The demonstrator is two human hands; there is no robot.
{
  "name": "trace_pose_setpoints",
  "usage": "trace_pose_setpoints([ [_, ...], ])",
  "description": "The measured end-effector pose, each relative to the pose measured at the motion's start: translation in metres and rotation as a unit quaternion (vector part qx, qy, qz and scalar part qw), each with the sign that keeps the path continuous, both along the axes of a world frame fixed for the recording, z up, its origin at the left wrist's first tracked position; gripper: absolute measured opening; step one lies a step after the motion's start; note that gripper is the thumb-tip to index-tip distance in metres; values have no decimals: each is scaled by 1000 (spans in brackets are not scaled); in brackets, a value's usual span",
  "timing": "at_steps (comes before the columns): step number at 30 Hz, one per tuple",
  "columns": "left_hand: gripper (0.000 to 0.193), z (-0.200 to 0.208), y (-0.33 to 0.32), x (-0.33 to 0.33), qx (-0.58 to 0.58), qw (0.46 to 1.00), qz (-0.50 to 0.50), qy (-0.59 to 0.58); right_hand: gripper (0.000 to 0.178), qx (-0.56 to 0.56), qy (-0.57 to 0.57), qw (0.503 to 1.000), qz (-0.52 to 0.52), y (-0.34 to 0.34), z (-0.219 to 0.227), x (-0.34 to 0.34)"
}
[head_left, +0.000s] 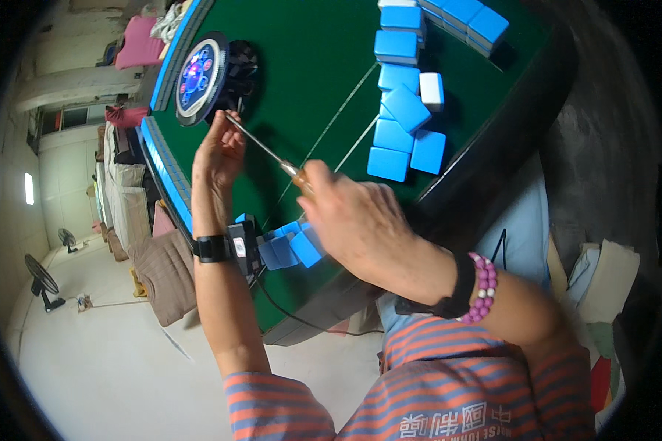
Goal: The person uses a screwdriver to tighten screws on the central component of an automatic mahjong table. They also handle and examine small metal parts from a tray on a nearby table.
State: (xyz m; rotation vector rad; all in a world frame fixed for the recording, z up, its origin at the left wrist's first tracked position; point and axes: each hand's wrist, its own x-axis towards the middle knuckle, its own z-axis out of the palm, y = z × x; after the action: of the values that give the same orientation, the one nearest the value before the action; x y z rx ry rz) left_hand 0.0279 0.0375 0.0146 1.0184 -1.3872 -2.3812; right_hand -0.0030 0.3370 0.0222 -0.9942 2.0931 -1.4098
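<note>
My right hand (357,213) is closed round the amber handle of a screwdriver (261,142). Its metal shaft slants up and left, and the tip meets the fingertips of my left hand (219,151). Those left fingers are bent together just under the rim of a round control console (201,79); what lies between them is hidden. The console's face has lit buttons and tilts to the left. Its dark underside (243,70) stands above the green felt of a mahjong table (312,66).
Blue-backed mahjong tiles (397,117) lie loosely on the right, one white side up. More tiles (305,246) sit by a black box (244,244) with a cable, near my left wrist. Tile rows (165,173) line the left edge. A chair with a brown cover (165,275) stands beyond.
</note>
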Motion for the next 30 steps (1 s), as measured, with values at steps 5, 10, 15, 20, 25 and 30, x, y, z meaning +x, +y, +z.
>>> trace_pose_setpoints([
  [5, 16, -19, -14, -31, 5, 1000, 18, -20, 21, 29, 14, 999, -40, -29, -11, -15],
  [10, 14, -22, -37, -42, -69, 996, 53, -8, 16, 0, 26, 999, -41, -48, -9, -32],
  [15, 19, -31, -35, -48, -63, 995, 72, 42, 19, 46, 85, 995, -34, -67, -10, -41],
  [20, 34, -34, -51, -44, -1, 993, 97, 72, 17, 50, 102, 993, -26, -81, -11, -41],
  [25, 35, -35, -36, -50, -55, 992, 64, 89, 12, 41, 111, 992, -50, -85, -19, -43],
  [30, 34, -31, -36, -47, -57, 994, 44, 87, 13, 44, 106, 993, -42, -86, -20, -44],
])
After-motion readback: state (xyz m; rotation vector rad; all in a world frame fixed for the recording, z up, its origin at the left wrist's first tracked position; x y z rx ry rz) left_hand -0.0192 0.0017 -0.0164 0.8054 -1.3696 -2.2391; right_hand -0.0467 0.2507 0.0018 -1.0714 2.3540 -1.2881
